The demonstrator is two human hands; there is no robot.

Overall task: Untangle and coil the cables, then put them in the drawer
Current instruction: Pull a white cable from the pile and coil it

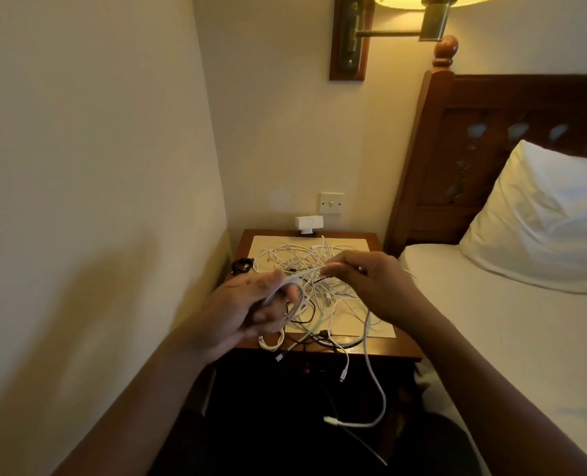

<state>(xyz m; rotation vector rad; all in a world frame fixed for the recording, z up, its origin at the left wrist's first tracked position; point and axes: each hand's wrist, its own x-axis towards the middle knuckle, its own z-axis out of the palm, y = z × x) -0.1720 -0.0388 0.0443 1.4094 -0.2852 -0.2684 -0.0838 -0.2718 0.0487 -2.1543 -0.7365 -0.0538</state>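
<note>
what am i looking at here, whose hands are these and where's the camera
No machine here: a person wears one camera on the head, looking down at their own two hands. The left hand holds loops of a white cable; the right hand pinches what looks like the same cable further along. Beneath lies a tangle of cables, mostly white, some black, on a wooden bedside table, some ends hanging over its front edge. A small black coil sits at the table's left edge, a white box at the back.

both hands (250, 314) grip tangled cables (323, 286) (mostly white).
</note>
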